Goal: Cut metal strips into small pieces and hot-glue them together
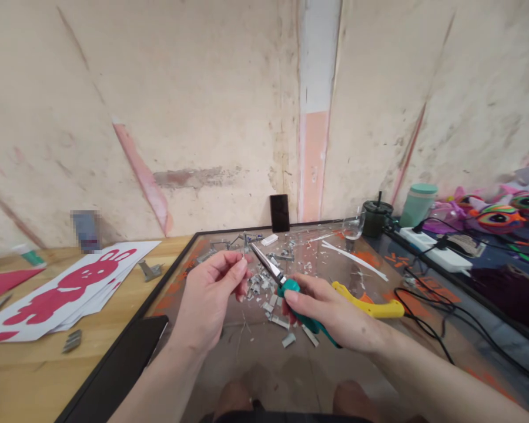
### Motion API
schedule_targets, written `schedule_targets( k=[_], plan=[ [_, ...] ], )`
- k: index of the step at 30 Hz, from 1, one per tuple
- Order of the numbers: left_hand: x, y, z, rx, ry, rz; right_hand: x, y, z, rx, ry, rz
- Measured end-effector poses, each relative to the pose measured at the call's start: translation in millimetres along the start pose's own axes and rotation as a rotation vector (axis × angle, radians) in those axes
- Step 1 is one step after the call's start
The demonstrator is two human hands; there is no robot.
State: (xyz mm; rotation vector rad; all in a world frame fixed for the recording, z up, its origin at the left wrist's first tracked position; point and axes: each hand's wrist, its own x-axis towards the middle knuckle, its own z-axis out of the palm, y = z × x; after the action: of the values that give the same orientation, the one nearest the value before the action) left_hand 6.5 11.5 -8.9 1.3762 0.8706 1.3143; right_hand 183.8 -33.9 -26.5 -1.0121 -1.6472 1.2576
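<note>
My right hand is wrapped round the teal handles of a pair of long-nose pliers. Their pointed metal jaws reach up and left, ending close to the fingertips of my left hand. Thumb and forefinger of that hand are pinched together on something thin and tiny, too small to name. Whether the plier tips touch it I cannot tell. Below and behind both hands lie many small grey metal pieces, scattered over the brown tabletop, some standing in strips.
A yellow-handled glue gun with a black cable lies right of my right hand. Beyond are white strips, a glass, a dark cup and a power strip. A phone leans on the wall; rabbit-print sheets lie left.
</note>
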Motion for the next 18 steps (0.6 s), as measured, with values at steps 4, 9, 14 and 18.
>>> schedule_targets(
  k=[4,9,14,18],
  plan=[
    [0.0,-1.5,-0.5,0.051,-0.042,-0.014,-0.7,0.9,-2.4,-0.117,-0.004,-0.028],
    [-0.9,-1.7,-2.0,0.100,-0.080,-0.012,-1.0,0.3,-3.5,-0.183,-0.014,-0.025],
    [0.3,-2.2,-5.7,0.177,-0.109,-0.007,-1.4,-2.2,-5.3,-0.255,0.003,-0.020],
    [1.6,-2.2,-7.4,0.223,-0.119,-0.022,-0.9,-0.7,-6.7,-0.294,0.013,-0.016]
  ],
)
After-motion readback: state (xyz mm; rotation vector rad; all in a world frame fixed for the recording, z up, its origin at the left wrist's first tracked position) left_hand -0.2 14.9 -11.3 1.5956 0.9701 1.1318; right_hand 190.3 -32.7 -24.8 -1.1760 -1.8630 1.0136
